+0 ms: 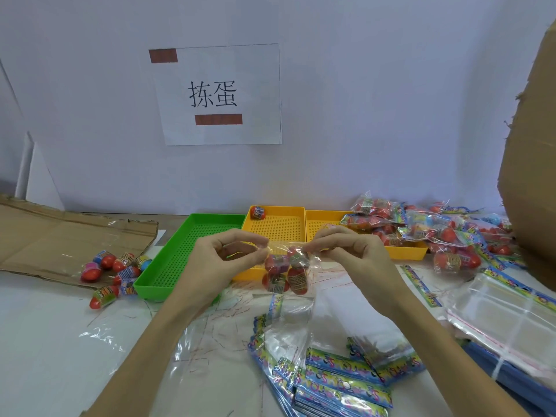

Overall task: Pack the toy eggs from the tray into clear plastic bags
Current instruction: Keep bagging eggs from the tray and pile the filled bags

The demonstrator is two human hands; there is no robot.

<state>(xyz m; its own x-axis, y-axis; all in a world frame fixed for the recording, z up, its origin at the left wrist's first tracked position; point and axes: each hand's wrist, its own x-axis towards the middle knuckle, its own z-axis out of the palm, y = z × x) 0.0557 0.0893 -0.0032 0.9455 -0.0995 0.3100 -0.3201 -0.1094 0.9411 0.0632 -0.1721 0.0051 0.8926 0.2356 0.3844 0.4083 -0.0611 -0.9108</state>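
Left hand and right hand pinch clear bag mouth | toy eggs hang between | film likely slippery (grip top edge)

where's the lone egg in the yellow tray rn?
In the head view, the single toy egg sits in the far left corner of the middle yellow tray, next to the green tray and beyond the left hand.
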